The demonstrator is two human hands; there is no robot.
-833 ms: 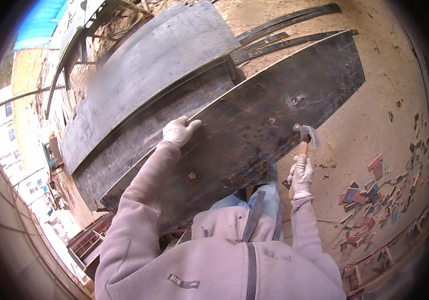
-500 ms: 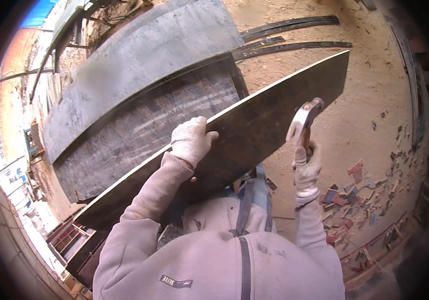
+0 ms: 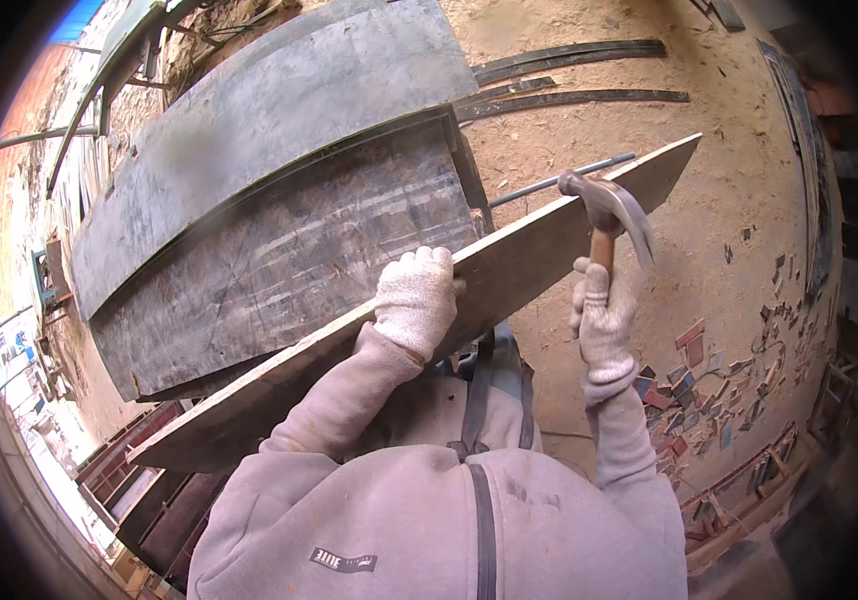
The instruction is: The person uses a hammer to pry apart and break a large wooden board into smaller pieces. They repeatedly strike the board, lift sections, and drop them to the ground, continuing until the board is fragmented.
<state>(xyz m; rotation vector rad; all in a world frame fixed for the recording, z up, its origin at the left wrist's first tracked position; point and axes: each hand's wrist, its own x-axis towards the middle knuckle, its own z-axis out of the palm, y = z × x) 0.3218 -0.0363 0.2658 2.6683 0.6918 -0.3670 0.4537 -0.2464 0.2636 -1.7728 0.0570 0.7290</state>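
A long plywood panel (image 3: pixel 519 277) with a dark face and a pale, thin edge stands on edge, slanting from lower left to upper right before me. Gloved in white, my left hand (image 3: pixel 417 303) is clamped over its top edge near the middle. My right hand (image 3: pixel 606 322), also gloved, grips a claw hammer (image 3: pixel 602 247) by its wooden handle. The hammer's head is up, its claw pointing right and its striking face left, in front of the panel's right part. I cannot tell whether the head touches the panel. The panel's lower edge is partly hidden by my left arm.
Beyond the panel lies a stack of large dark boards (image 3: pixel 289 255), with a grey sheet (image 3: pixel 279 130) on top. A metal pipe (image 3: pixel 559 182) shows behind the panel. Dark strips (image 3: pixel 569 60) lie on sandy ground farther off. Broken wood scraps (image 3: pixel 689 400) are scattered at the right.
The panel has tipped, so less of its dark face shows, and its right end is lower. My left hand moved right with it. The hammer turned, its claw swinging from left to right.
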